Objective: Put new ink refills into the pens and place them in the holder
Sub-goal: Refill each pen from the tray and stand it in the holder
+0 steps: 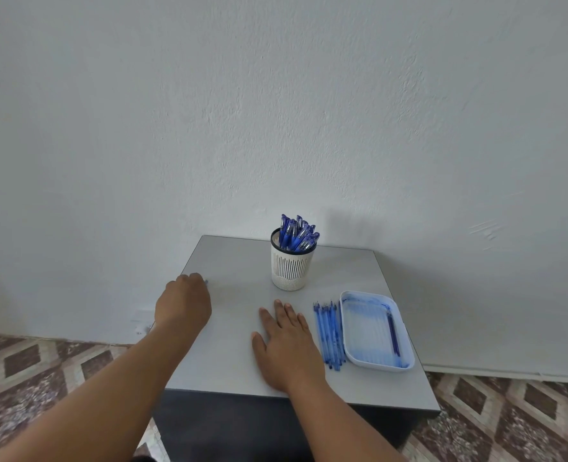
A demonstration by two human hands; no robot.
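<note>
Hands apart | our left hand (183,303) curled, contents untellable | our right hand (284,341) flat on table (229,361) | pens (297,235) fill holder (291,268) frame centre

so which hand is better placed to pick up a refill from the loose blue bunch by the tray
Probably the right hand: it lies flat and open on the grey table, right beside the bunch of translucent blue refills. The left hand is curled at the table's far left edge, farther away.
</note>
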